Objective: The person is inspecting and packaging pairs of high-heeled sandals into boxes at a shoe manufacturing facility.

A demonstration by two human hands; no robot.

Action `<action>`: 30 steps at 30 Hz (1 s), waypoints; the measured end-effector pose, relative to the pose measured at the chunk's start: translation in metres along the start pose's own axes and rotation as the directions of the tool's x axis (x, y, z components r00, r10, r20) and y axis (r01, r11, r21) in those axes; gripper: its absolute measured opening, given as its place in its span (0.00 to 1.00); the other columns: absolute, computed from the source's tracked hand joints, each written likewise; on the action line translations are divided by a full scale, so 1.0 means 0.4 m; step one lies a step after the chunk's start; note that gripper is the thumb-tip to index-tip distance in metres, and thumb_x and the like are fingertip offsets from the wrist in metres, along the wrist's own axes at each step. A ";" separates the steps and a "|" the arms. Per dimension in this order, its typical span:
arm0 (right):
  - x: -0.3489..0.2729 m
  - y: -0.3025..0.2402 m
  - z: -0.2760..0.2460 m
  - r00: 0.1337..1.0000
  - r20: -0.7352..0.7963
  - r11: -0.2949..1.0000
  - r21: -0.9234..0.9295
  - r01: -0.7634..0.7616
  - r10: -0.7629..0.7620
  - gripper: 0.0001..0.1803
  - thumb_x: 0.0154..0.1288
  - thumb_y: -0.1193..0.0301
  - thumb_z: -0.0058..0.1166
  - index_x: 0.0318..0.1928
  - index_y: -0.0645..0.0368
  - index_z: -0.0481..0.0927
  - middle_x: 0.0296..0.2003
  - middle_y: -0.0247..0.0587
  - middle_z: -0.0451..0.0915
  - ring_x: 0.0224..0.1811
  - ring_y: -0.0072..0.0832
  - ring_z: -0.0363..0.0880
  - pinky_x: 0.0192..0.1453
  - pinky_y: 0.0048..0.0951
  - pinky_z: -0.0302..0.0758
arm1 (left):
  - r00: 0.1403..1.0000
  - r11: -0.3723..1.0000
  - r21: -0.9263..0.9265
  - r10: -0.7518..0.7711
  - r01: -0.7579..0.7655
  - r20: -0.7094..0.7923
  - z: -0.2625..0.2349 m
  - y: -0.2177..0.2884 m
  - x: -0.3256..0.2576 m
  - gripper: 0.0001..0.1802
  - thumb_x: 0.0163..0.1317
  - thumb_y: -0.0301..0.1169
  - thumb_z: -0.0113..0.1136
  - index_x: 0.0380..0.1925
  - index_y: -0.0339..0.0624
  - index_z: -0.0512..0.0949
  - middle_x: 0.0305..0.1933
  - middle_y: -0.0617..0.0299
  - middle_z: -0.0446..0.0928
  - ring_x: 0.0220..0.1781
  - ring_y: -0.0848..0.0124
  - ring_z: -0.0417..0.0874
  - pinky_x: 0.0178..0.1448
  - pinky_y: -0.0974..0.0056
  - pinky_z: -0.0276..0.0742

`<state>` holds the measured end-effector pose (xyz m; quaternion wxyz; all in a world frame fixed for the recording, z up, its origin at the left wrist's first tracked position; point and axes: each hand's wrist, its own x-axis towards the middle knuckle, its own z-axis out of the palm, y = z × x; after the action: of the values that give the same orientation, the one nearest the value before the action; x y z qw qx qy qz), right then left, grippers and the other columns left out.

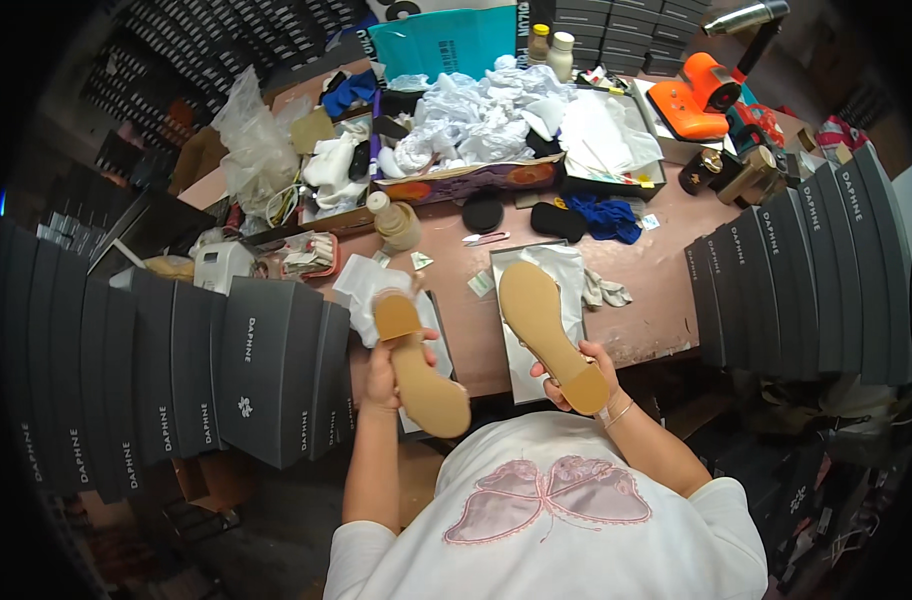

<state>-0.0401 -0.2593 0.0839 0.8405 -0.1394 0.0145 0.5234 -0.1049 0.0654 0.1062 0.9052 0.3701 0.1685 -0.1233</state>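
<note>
My left hand (381,375) is closed around a tan-soled shoe (433,395), its sole turned up and its heel end pointing away from me. The heel end is slightly blurred. My right hand (598,375) grips the matching shoe (532,305) near the heel, also sole up, with the toe pointing away. Both shoes are held up above the near edge of the table; their uppers are mostly hidden. Behind the right shoe lies an open shoebox part lined with white paper (573,285). More white tissue paper (359,290) lies beyond the left shoe.
Grey shoeboxes stand in rows at the left (266,370) and right (821,270). A decorated carton (466,185) of crumpled white paper is at the back. A pump bottle (394,222), a round black tin (482,212), blue cloth (608,218) and an orange device (691,100) sit on the pink table (666,270).
</note>
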 end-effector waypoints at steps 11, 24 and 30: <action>0.029 0.035 0.020 0.992 -0.027 0.991 -0.051 -0.124 0.122 0.39 0.63 0.43 0.34 0.61 0.63 0.66 0.48 0.52 0.74 0.24 0.34 0.68 0.20 0.32 0.67 | 0.986 0.948 -0.288 -0.100 0.136 0.136 0.104 -0.103 0.043 0.33 0.62 0.54 0.48 0.45 0.29 0.73 0.28 0.52 0.77 0.26 0.64 0.81 0.26 0.64 0.80; 0.069 -0.044 -0.117 0.863 -0.424 -0.138 -0.871 -0.472 -0.275 0.40 0.57 0.54 0.59 0.61 0.69 0.62 0.46 0.65 0.75 0.44 0.56 0.77 0.50 0.41 0.73 | 0.889 -0.453 0.856 0.243 -0.249 0.388 -0.140 -0.143 -0.016 0.28 0.49 0.20 0.55 0.54 0.52 0.77 0.58 0.48 0.69 0.67 0.52 0.63 0.72 0.47 0.51; 0.054 0.107 -0.304 0.722 -0.365 0.334 -0.922 -0.195 -0.588 0.34 0.62 0.65 0.57 0.62 0.69 0.58 0.43 0.60 0.79 0.38 0.39 0.82 0.43 0.32 0.77 | 0.741 0.310 0.946 0.614 0.091 -0.272 -0.280 -0.306 -0.121 0.23 0.58 0.26 0.57 0.55 0.37 0.72 0.58 0.47 0.71 0.58 0.56 0.73 0.64 0.58 0.67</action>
<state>-0.0535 -0.2531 -0.0459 0.6071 -0.7593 -0.0089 0.2341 -0.2156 0.0649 -0.0263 0.4361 0.8519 0.2762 0.0884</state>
